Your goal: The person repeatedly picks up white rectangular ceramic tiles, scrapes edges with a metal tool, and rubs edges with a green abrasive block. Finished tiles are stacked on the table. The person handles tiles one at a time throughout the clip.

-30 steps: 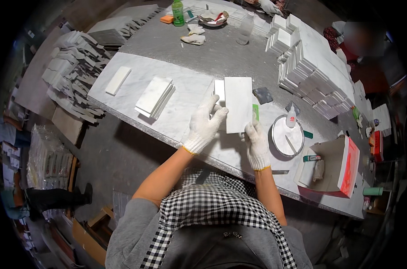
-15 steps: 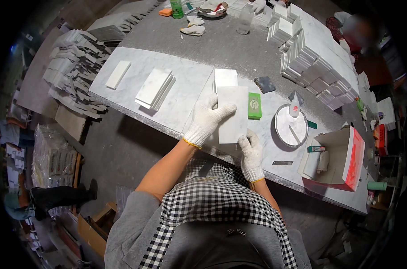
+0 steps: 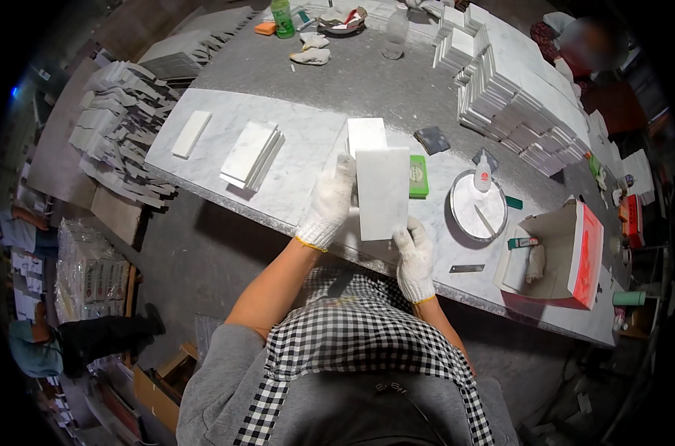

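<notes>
A white rectangular stone tile is held up above the near edge of the table. My left hand, in a white knit glove with a yellow cuff, grips its left edge. My right hand, gloved the same way, pinches the lower right corner. Behind the held tile lies a stack of white tiles, partly hidden by it. A green block sits just right of the tile, its left part covered. Farther left are a small pile of tiles and a single narrow tile.
Right of my hands are a round dish of white paste with a squeeze bottle, a flat metal blade and an open box. Tall tile stacks stand at the back right. Another person is at the lower left.
My left thumb has moved off the tile's face to its left edge. The tile is turned slightly, and the whole view has shifted a little.
</notes>
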`<state>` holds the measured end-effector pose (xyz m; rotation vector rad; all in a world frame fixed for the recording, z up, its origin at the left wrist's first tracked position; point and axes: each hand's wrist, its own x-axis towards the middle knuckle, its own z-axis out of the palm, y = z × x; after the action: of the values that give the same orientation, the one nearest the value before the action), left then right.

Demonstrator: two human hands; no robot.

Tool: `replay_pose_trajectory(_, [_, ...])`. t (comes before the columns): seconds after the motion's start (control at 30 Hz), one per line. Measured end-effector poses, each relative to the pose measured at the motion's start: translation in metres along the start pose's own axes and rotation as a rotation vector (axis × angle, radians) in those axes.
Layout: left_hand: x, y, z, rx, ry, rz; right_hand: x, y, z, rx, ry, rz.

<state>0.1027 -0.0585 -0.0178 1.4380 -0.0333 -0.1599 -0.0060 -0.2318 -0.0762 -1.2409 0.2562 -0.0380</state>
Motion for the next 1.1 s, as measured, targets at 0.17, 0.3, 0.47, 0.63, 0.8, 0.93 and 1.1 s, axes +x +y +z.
replay_pose_trajectory(0.17, [0.003, 0.005, 0.009, 0.517, 0.349, 0.428, 0.016, -0.018, 0.003, -0.381, 0.252, -0.276])
replay_pose_trajectory(0.3, [-0.006, 0.009, 0.009, 0.785, 0.330, 0.789, 0.033, -0.061, 0.005, -0.844, 0.379, -0.775])
replay_pose_trajectory(0.47, [-0.023, 0.012, 0.052, 0.773, -0.194, 1.186, 0.040, -0.037, 0.006, -0.421, 0.251, -0.581])
replay_pose_trajectory(0.63, [-0.022, 0.014, 0.055, 0.994, -0.439, 1.075, 0.029, -0.004, -0.005, -0.248, -0.019, -0.289])
replay_pose_trajectory(0.8, [-0.008, 0.033, 0.044, 1.218, -0.431, 1.048, 0.018, -0.030, 0.024, -0.185, 0.054, -0.398])
replay_pose_trajectory(0.93, [0.020, 0.047, 0.026, 1.381, -0.305, 1.114, 0.006, -0.048, 0.032, -0.244, 0.017, -0.138])
replay_pose_trajectory(1.1, [0.057, 0.066, -0.002, 1.388, -0.122, 1.139, 0.005, -0.045, 0.035, -0.236, 0.000, -0.206])
